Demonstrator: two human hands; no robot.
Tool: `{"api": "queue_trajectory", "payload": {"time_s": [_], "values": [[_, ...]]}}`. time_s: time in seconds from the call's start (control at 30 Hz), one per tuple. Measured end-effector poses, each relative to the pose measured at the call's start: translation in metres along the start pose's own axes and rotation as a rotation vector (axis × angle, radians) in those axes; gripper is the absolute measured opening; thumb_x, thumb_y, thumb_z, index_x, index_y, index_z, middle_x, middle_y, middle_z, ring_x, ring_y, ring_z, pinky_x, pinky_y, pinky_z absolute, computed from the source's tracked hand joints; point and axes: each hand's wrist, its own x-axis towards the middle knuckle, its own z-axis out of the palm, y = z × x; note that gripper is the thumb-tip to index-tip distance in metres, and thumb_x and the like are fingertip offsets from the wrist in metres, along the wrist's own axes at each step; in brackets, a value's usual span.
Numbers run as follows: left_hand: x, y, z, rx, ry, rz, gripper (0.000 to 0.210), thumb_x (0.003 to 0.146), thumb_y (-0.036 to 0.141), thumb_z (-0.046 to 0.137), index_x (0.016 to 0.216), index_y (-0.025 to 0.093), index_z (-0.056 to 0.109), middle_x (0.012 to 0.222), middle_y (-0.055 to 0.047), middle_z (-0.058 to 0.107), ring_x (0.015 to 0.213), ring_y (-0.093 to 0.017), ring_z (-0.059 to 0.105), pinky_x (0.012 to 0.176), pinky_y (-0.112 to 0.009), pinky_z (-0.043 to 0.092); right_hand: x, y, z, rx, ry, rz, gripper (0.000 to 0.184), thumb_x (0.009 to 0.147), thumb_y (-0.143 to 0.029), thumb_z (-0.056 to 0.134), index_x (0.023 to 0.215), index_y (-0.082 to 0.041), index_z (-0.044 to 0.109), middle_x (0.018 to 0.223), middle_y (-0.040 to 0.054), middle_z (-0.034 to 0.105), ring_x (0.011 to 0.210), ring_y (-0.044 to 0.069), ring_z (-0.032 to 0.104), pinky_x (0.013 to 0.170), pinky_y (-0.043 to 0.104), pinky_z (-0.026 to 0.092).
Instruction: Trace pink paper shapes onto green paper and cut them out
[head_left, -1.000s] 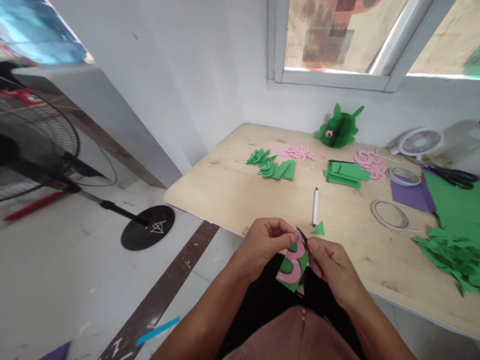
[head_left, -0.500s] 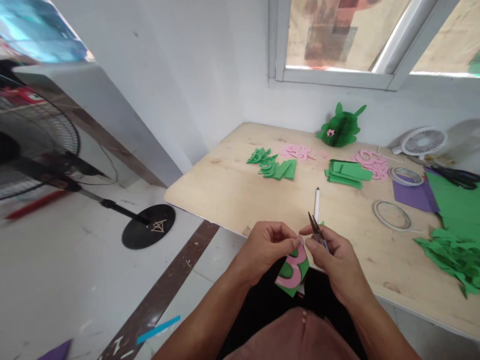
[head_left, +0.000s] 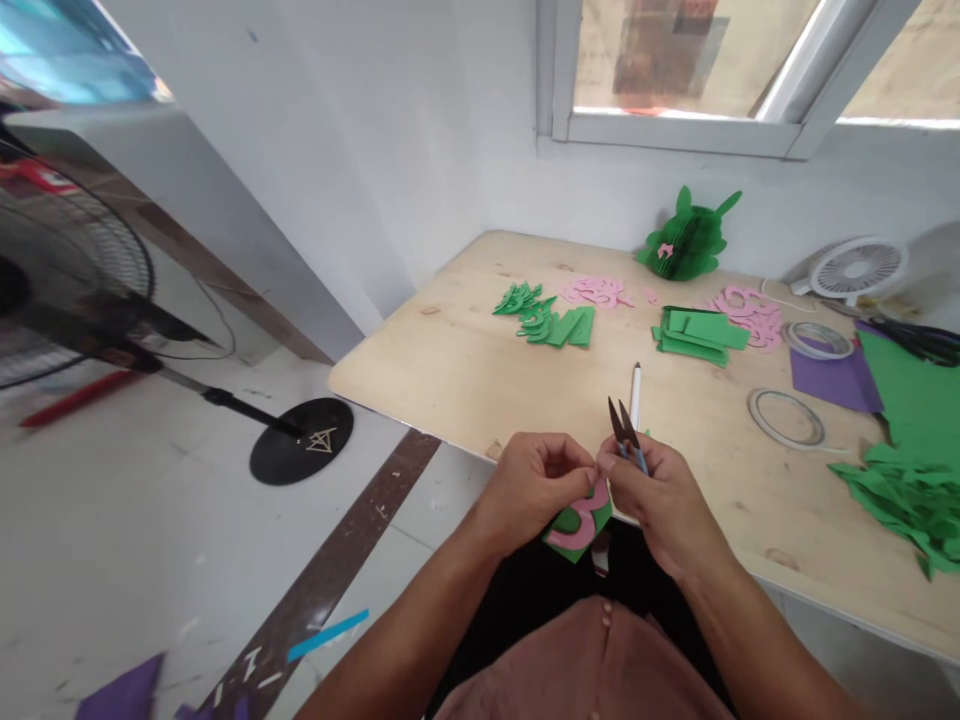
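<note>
My left hand [head_left: 541, 490] pinches the top of a green paper piece [head_left: 568, 556] with a pink paper cutout [head_left: 577, 533], shaped like a 3, lying on it. Small scissors [head_left: 627, 436] rest in my right hand [head_left: 656, 492], blades pointing up and slightly parted. The right thumb and forefinger press together at the top corner of the paper, close to the left fingertips. Whatever small bit they pinch there is hidden. Just beyond the scissors, a white pen [head_left: 635, 396] lies on the wooden table [head_left: 465, 380].
Green cut pieces [head_left: 555, 325], pink cutouts [head_left: 598, 291] and green strips [head_left: 697, 335] lie farther back. Tape rolls [head_left: 786, 418], crumpled green scraps [head_left: 907, 505] and a small fan [head_left: 859, 268] are at right. A green paper figure [head_left: 684, 243] stands by the wall; a floor fan [head_left: 300, 440] stands left.
The scissors have tilted left and their blades have parted a little more. Both hands and the paper have risen slightly, with the right fingers now closer to the left ones.
</note>
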Motion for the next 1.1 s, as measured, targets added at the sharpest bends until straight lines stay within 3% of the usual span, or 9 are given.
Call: {"api": "queue_trajectory", "payload": {"time_s": [0.17, 0.53, 1.1], "values": [[0.002, -0.001, -0.002, -0.039, 0.018, -0.02, 0.016, 0.062, 0.026, 0.074, 0.064, 0.012, 0.065, 0.059, 0.0, 0.061, 0.055, -0.008, 0.053, 0.054, -0.02, 0.041, 0.0, 0.001, -0.003, 0.089, -0.022, 0.026, 0.028, 0.073, -0.041, 0.071, 0.076, -0.017, 0.058, 0.046, -0.011, 0.029, 0.04, 0.004, 0.018, 0.039, 0.02, 0.01], [0.003, 0.0, 0.001, -0.078, 0.004, -0.058, 0.017, 0.061, 0.027, 0.075, 0.063, 0.013, 0.065, 0.061, -0.001, 0.063, 0.058, -0.009, 0.055, 0.058, -0.021, 0.042, -0.001, 0.01, -0.011, -0.06, -0.015, -0.034, 0.023, 0.073, -0.037, 0.072, 0.073, -0.016, 0.061, 0.054, -0.0075, 0.037, 0.045, 0.006, 0.021, 0.041, 0.022, 0.012], [0.004, 0.0, 0.0, -0.067, 0.001, -0.076, 0.015, 0.061, 0.025, 0.074, 0.064, 0.012, 0.067, 0.063, -0.001, 0.064, 0.059, -0.01, 0.057, 0.06, -0.022, 0.044, -0.002, 0.007, -0.011, -0.132, 0.024, -0.046, 0.027, 0.072, -0.04, 0.072, 0.07, -0.017, 0.059, 0.052, -0.007, 0.034, 0.045, 0.007, 0.021, 0.041, 0.023, 0.014]]}}
